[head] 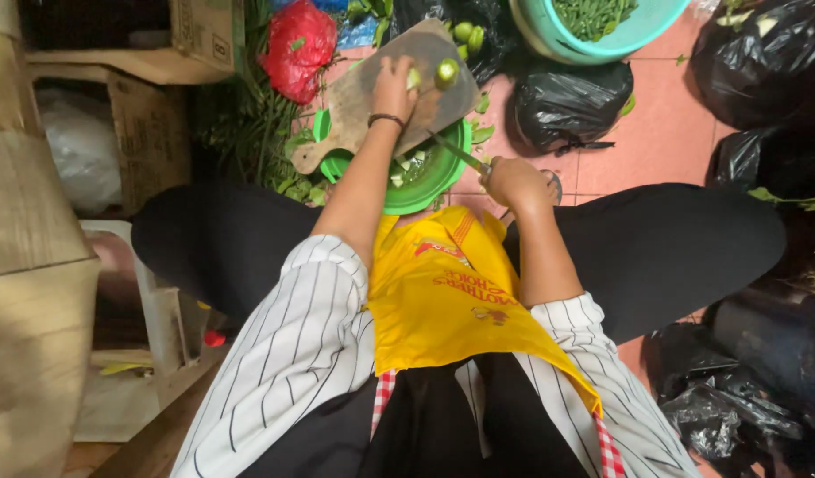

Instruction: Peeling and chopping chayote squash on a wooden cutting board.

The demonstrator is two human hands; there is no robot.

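Head view: my left hand (395,87) pins a small green vegetable (414,80) on the worn wooden cutting board (363,97); my right hand (513,181) grips a slim steel knife (456,152) over the green plastic bowl (438,181).

Small round green vegetable piece (446,71) sits on the worn brown wooden cutting board (372,106), which lies tilted over a bright green plastic bowl (438,177) holding pale chopped bits. Thin-bladed metal knife (456,152) slants across the bowl rim, tip toward the board.

The left hand (395,87) reaches to the upper middle of the frame, arm outstretched. The right hand (513,181) sits lower, right of center, fist closed.
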